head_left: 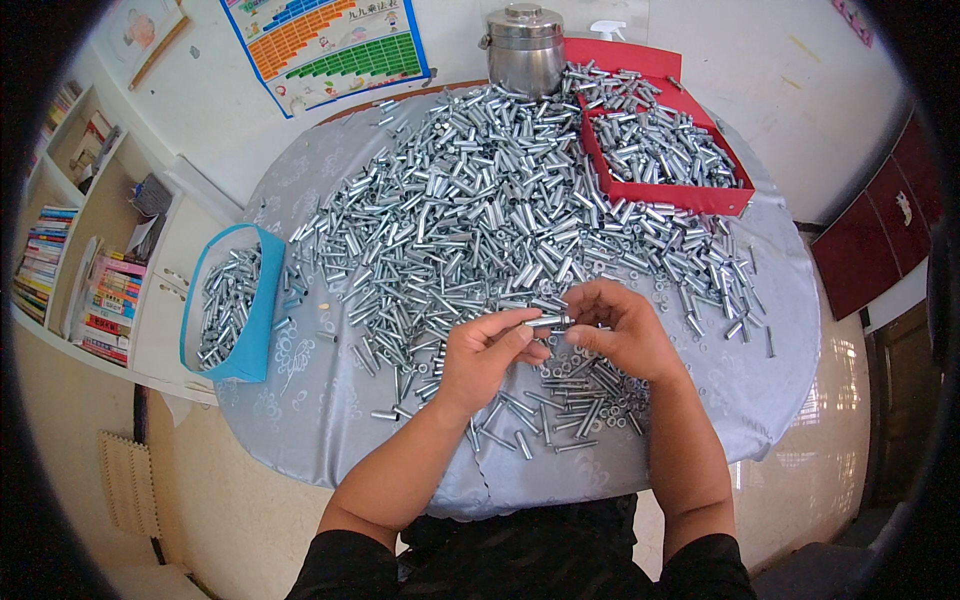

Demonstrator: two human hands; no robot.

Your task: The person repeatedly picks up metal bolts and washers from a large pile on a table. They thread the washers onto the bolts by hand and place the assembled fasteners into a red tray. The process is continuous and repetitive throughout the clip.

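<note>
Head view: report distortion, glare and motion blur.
In the head view, fisheye curvature bends the bookshelf and the corners go black; in the head view, the metal parts glint and the floor catches bright glare; in the head view, left hand and right hand show no obvious blur.

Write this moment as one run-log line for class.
left hand: holds metal fastener; right hand: at its right end; nearer body: loose bolts; far right: red box; left: blue bin
</note>
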